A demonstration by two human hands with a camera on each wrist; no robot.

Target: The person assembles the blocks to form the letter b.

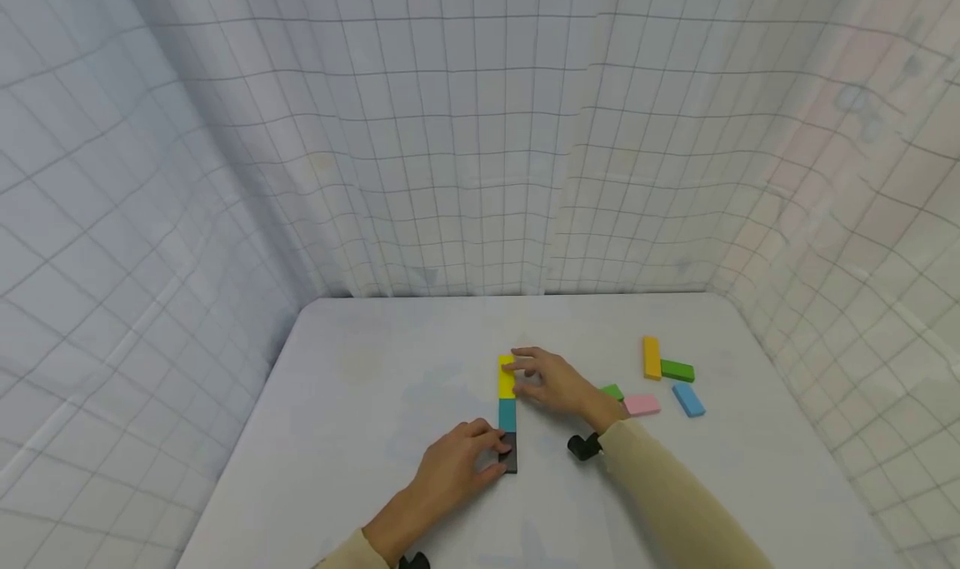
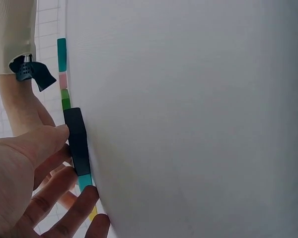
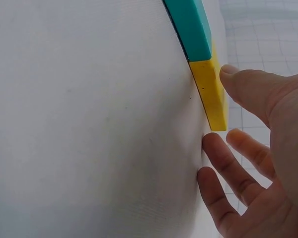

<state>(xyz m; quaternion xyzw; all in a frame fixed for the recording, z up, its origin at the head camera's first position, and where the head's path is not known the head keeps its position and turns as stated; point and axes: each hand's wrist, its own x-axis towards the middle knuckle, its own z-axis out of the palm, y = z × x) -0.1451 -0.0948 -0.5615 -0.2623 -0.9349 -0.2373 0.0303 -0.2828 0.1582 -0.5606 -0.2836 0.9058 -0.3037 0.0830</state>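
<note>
Three in line on table (image 1: 360,402), in head view: yellow block (image 1: 507,386), teal block (image 1: 507,415), black block (image 1: 512,462). From left wrist: touches black block with relaxed left hand (image 2: 14,174). From right wrist: spreads empty right hand (image 3: 289,161) beside yellow block.

L hand (image 1: 459,461): fingers slightly bent, apart, thumb out | L arm (image 1: 399,519): in from btm, angled rt | R hand (image 1: 553,382): farther fwd, fingers ptg lft, loosely spread | R arm (image 1: 667,486): angled lft
</note>
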